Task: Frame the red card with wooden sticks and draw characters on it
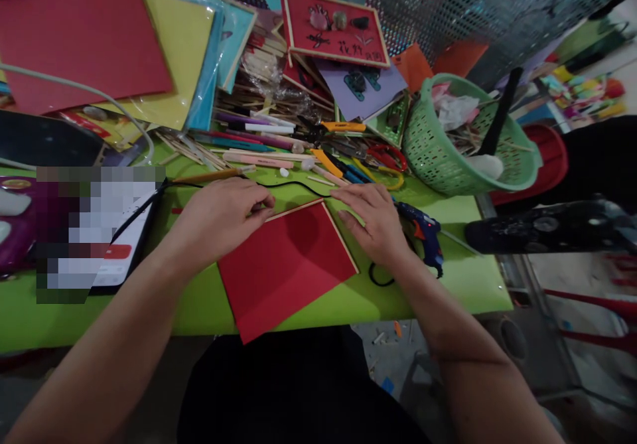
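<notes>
A sheet of red card lies slanted on the green tabletop, its lower corner jutting past the front edge. Thin wooden sticks run along two of its sides, a short stretch at the top and one down the right. At the card's upper left, my left hand has its fingers curled in close to the thumb; what they pinch, if anything, is hidden. My right hand hovers by the upper right corner, fingers stretched out and holding nothing. Just right of it lies a blue glue gun.
Pens, pliers, scissors and loose sticks crowd the back. A green basket of scraps stands at right. Leftward are a phone and coloured paper sheets. A framed red picture leans behind. A dark cable crosses behind the card.
</notes>
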`<action>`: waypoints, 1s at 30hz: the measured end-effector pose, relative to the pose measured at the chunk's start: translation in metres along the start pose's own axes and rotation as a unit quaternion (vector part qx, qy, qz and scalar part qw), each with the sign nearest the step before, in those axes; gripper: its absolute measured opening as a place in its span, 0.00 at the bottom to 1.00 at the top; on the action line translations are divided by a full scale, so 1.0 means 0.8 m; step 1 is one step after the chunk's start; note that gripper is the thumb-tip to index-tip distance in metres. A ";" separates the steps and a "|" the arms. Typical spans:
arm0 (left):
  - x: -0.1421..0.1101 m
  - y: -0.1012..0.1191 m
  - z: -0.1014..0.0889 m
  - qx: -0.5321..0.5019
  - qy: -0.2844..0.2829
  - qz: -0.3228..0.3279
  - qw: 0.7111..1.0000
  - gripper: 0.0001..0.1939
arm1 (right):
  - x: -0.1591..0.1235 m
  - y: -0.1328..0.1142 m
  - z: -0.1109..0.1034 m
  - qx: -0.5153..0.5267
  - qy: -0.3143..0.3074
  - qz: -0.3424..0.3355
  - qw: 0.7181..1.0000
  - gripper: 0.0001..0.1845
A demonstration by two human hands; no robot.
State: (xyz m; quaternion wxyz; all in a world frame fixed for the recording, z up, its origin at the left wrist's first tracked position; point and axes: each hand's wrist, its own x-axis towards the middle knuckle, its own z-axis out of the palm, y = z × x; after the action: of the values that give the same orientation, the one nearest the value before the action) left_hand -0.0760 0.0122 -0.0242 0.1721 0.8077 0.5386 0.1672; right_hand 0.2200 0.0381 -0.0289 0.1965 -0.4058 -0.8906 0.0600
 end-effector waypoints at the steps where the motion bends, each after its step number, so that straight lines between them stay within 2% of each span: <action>1: 0.000 0.000 0.001 0.000 -0.005 0.002 1.000 0.13 | 0.000 -0.001 0.002 0.003 -0.011 0.000 1.000 0.19; 9: 0.001 0.001 0.005 0.004 -0.022 0.006 1.000 0.13 | -0.001 0.001 0.019 -0.012 -0.074 -0.015 0.997 0.22; 13: 0.001 0.002 0.004 0.004 -0.033 0.003 0.999 0.13 | 0.000 -0.001 0.011 -0.003 -0.049 -0.009 0.999 0.21; 19: 0.002 0.000 0.008 0.007 -0.036 0.009 0.999 0.12 | 0.000 0.003 -0.007 0.023 0.019 0.002 1.000 0.10; 24: 0.003 0.003 0.002 0.015 -0.064 0.006 0.998 0.13 | -0.003 0.008 -0.016 0.038 0.000 0.006 0.999 0.09; 30: 0.004 0.002 0.005 0.019 -0.054 -0.004 0.998 0.12 | -0.005 0.008 -0.021 0.050 -0.039 0.014 0.998 0.14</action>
State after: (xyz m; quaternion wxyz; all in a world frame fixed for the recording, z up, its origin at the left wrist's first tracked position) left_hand -0.0714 0.0142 -0.0263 0.1866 0.8163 0.5348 0.1128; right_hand 0.2335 0.0386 -0.0167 0.1812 -0.4053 -0.8876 0.1229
